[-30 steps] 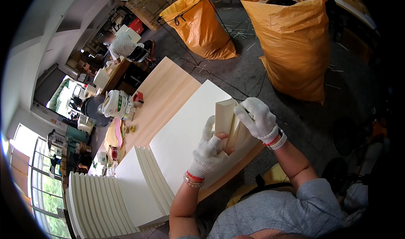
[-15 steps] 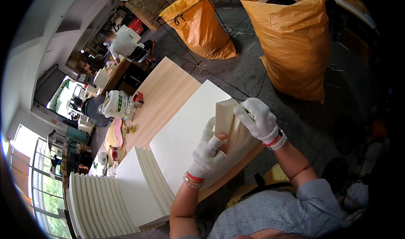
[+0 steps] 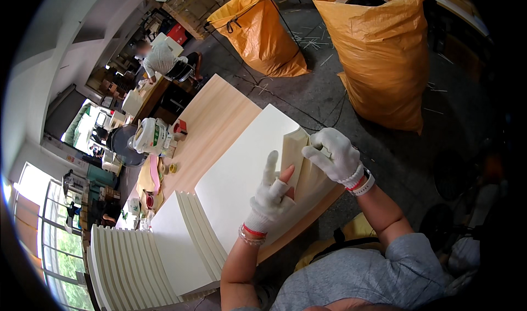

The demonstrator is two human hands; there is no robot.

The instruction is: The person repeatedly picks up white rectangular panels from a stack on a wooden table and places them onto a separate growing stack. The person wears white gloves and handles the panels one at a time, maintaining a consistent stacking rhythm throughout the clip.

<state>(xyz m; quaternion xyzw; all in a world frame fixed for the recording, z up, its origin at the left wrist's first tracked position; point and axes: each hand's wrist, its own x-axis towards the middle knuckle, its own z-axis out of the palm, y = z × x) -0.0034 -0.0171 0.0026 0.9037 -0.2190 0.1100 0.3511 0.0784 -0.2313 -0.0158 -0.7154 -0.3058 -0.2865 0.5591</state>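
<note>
A large white panel (image 3: 247, 162) lies on the table in front of me, with a narrow folded edge (image 3: 292, 154) standing up along its near right side. My left hand (image 3: 269, 201) wears a white glove with some bare fingertips. Its fingers are spread, and the bare ones rest against the folded edge. My right hand (image 3: 335, 157), also gloved, has its thumb and fingers curled together at the far end of that edge, pinching it. Left of the panel stands a stack of similar white panels (image 3: 181, 245), their thick edges fanned in steps.
The wood-grain tabletop (image 3: 219, 110) carries a white plastic tub (image 3: 149, 135), tape rolls (image 3: 173, 167) and papers. Beyond it stand two orange woven sacks (image 3: 263, 36), with thin white strips scattered on the floor. A person in grey (image 3: 161, 58) sits at another bench.
My left hand's fingers have opened from around the folded edge and now stretch upward along it. My right hand's fingers have shifted slightly at the edge's far end.
</note>
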